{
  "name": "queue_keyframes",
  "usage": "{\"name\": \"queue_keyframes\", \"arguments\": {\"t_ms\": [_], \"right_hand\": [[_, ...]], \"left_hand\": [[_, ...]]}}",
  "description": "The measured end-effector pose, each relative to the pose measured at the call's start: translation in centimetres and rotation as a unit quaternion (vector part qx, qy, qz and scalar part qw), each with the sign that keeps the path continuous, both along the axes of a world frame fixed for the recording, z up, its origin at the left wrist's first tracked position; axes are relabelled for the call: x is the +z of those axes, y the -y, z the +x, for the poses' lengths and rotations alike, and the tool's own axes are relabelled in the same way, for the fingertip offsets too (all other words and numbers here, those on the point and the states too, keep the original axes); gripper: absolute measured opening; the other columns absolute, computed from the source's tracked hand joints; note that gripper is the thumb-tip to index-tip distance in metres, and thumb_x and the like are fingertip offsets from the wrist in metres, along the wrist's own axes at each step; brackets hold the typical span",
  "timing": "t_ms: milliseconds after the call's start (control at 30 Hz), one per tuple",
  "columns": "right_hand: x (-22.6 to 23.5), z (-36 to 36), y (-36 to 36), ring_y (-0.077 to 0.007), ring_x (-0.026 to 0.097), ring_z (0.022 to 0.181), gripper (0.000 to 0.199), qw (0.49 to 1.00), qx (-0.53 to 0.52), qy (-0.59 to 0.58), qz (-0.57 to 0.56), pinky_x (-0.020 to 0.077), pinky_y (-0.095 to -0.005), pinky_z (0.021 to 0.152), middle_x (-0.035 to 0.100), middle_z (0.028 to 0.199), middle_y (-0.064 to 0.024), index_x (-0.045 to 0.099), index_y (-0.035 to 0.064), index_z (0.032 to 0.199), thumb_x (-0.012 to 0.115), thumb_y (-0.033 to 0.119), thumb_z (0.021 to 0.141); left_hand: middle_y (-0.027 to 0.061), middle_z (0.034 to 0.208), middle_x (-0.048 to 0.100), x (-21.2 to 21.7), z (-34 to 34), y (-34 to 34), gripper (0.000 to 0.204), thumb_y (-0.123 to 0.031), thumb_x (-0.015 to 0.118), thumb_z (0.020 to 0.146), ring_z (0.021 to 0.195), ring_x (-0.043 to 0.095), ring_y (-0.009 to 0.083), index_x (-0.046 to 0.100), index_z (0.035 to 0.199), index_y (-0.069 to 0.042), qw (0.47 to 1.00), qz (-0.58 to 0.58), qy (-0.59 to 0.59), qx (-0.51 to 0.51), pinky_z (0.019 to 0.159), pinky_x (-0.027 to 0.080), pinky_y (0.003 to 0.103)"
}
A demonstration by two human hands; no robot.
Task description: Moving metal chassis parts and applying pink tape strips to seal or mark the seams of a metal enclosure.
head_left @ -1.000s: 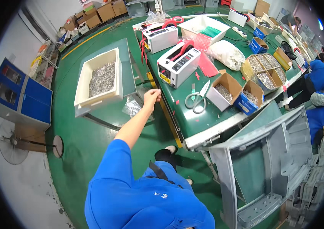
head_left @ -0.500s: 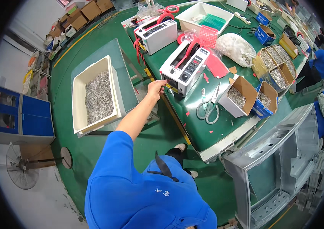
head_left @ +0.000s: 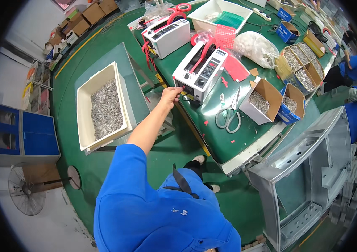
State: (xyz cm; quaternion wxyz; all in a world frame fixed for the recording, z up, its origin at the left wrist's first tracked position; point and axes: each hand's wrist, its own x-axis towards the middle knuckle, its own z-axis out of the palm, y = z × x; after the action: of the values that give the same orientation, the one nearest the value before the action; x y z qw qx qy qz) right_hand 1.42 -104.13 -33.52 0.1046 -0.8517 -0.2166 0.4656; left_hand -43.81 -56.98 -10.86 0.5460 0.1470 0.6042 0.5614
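Left hand (head_left: 170, 95), fingers pinched on red tape (head_left: 179, 88) at the white dispenser's (head_left: 200, 71) seven o'clock corner: thin, limp, sticky; grip its free end.

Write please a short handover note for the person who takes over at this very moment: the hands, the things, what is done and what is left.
Left hand: reaching out to the front of the near tape dispenser, fingers at a piece of red tape; whether it is gripped is unclear.
Right hand: not in view.
Things: scissors lie on the green table to the right of the dispenser; open cardboard box of small metal parts beside them; white bin of parts stands off the table to the left.
Done: hand is at the dispenser.
Left: tape not yet pulled away.
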Motion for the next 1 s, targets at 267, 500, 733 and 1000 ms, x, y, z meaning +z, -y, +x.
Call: {"name": "queue_keyframes", "arguments": {"t_ms": [267,500,733,1000], "right_hand": [[-4.7,3.1,8.0,-0.0246,0.058,0.080,0.020,0.985,0.076,0.119,0.103,0.0447,-0.0336,0.072,0.060,0.085,-0.0153,0.056,0.0009,0.092,0.048,0.016,0.080],[27.2,-1.5,-13.2,-0.0132,0.055,0.079,0.008,0.885,-0.154,-0.052,0.436,0.0437,-0.0237,0.073,0.057,0.087,-0.0082,0.055,-0.0031,0.087,0.051,0.002,0.082],[35.3,3.3,-11.4,-0.0103,0.053,0.076,0.012,0.746,-0.310,-0.217,0.548,0.0433,-0.0221,0.070,0.057,0.086,-0.0069,0.052,-0.0016,0.092,0.054,0.002,0.081],[35.2,10.9,-3.3,-0.0088,0.052,0.074,0.010,0.673,-0.401,-0.246,0.571,0.0425,-0.0211,0.067,0.057,0.085,-0.0051,0.053,-0.0005,0.089,0.056,0.005,0.081]], "left_hand": [[-0.0005,0.069,0.048,4.0,8.1,7.2,0.011,-0.015,0.058,0.079,0.056,0.039,0.0052,0.054,0.082,-0.006,0.971,0.005,0.208,-0.119,0.041,0.027,0.016],[-0.0003,0.074,0.048,10.2,27.2,16.3,0.016,-0.017,0.053,0.083,0.059,0.039,0.0060,0.054,0.090,-0.003,0.831,-0.025,0.368,-0.417,0.045,0.029,0.017],[0.0007,0.078,0.050,11.5,39.2,25.5,0.022,-0.019,0.053,0.083,0.060,0.042,0.0065,0.055,0.095,-0.001,0.754,-0.070,0.343,-0.556,0.048,0.031,0.018],[0.0009,0.079,0.052,12.6,48.9,32.7,0.024,-0.020,0.055,0.082,0.062,0.044,0.0063,0.056,0.095,0.000,0.717,-0.093,0.286,-0.629,0.050,0.031,0.019]]}}
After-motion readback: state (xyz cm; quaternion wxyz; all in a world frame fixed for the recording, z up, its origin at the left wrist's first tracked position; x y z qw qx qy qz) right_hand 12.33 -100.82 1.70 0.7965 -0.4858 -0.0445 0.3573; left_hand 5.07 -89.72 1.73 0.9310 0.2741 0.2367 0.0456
